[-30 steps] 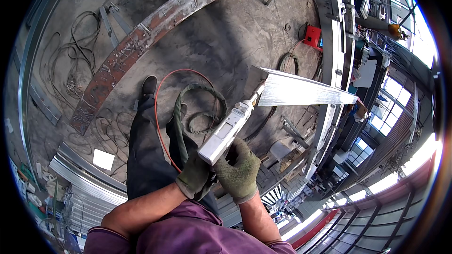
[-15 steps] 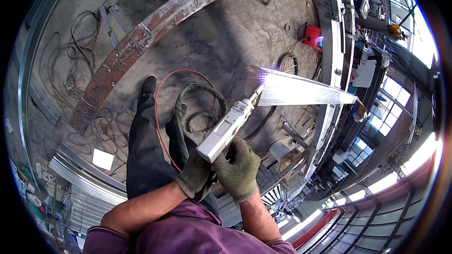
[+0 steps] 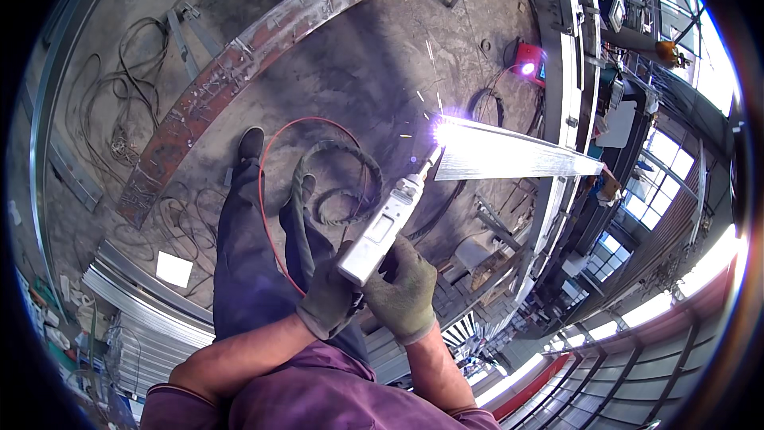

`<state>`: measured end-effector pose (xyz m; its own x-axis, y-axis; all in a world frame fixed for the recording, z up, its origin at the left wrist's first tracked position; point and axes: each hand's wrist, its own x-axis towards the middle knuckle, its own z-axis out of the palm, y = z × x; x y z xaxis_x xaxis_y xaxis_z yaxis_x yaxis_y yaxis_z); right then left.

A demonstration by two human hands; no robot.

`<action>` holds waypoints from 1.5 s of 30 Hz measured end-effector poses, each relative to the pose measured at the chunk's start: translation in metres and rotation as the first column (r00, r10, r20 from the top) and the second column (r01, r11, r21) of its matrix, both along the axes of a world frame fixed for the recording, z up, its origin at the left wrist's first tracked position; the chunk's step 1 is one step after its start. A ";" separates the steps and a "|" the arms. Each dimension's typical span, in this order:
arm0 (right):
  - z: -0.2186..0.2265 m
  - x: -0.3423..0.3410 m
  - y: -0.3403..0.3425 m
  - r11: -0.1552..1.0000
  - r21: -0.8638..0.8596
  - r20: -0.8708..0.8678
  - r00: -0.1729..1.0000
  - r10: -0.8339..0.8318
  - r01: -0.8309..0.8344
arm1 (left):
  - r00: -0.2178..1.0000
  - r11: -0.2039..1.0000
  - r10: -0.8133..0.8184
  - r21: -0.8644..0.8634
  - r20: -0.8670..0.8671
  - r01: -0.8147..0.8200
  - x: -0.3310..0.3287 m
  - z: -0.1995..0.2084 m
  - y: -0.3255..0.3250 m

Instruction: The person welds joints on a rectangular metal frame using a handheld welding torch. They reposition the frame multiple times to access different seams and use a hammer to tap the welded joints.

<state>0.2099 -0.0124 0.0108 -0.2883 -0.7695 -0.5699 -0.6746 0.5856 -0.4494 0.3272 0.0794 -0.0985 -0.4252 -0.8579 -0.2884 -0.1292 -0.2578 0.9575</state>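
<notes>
A white, box-shaped welding gun [image 3: 378, 232] points away from me, up and to the right. Bright glare and sparks burst where its nozzle meets the far left corner of a long silvery metal profile [image 3: 509, 153]. My right hand [image 3: 406, 291], in a green work glove, is closed round the gun's underside near its rear. Also gloved, my left hand [image 3: 326, 299] grips the rear end from the left; the gun's body partly hides its fingers. A dark sleeved hose [image 3: 302, 191] and a thin red cable [image 3: 267, 183] loop beside the gun.
A curved rusty steel beam [image 3: 239, 52] arcs across the floor ahead. On the right, a metal frame [image 3: 561, 87] runs beneath the profile's far end. A red box [image 3: 527, 56] sits near it. Loose cables [image 3: 127, 72] and stacked metal lengths [image 3: 143, 295] lie left.
The glare at the nozzle has grown brighter, and the sparks now fly farther up and left. The gun has shifted very slightly, still held in both hands.
</notes>
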 end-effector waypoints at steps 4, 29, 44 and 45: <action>-0.007 -0.006 0.013 0.996 0.040 0.017 0.996 -0.086 0.085 | 0.997 0.998 0.037 -0.050 0.069 -0.034 -0.010 -0.024 0.032; -0.001 0.007 0.007 0.999 -0.029 -0.094 0.995 -0.034 0.031 | 0.977 0.922 0.106 0.386 -0.186 -0.026 0.007 0.016 -0.023; -0.002 0.010 0.004 0.999 -0.016 -0.143 0.989 -0.032 0.030 | 0.983 0.943 0.069 0.332 -0.172 -0.008 0.007 0.015 -0.032; -0.002 0.010 0.003 0.999 -0.018 -0.143 0.989 -0.032 0.029 | 0.982 0.920 0.064 0.393 -0.179 0.012 0.008 0.017 -0.036</action>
